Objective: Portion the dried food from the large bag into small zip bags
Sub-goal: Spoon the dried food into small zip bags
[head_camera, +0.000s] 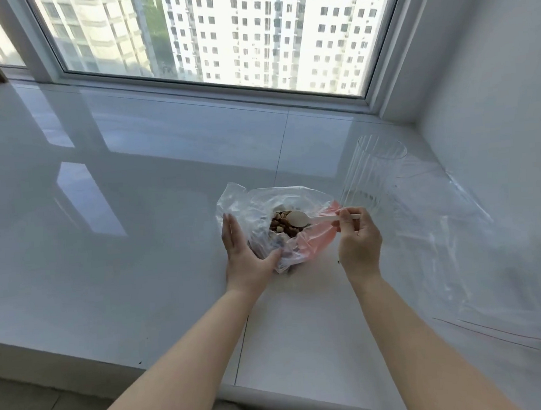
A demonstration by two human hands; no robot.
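The large bag [273, 226] is seen on the white sill [136, 213] below the window [220, 33], nearer the sill's front edge than the glass, approx. mid-right. Its mouth is spread open; brown dried food [280, 227] is visible inside. The bag is clear plastic w/ a pink part on its right side.

The left hand [245, 257] is laid against the bag's left side, fingers straight and together, thumb pressed to the bag's near face; nothing is gripped.

A white plastic spoon [308, 219] is pinched by the right hand [357, 240] at the handle end, thumb and fingers curled round it. The spoon's bowl is held just over the food at the bag's mouth; whether it touches the food can't be told.

A clear ribbed glass [371, 173] is stood upright to the right of the bag, toward the sill's right end near the wall. Clear plastic sheets, prob. small zip bags [455, 241], are laid flat at the sill's right side, front-right of the glass; their count can't be told.
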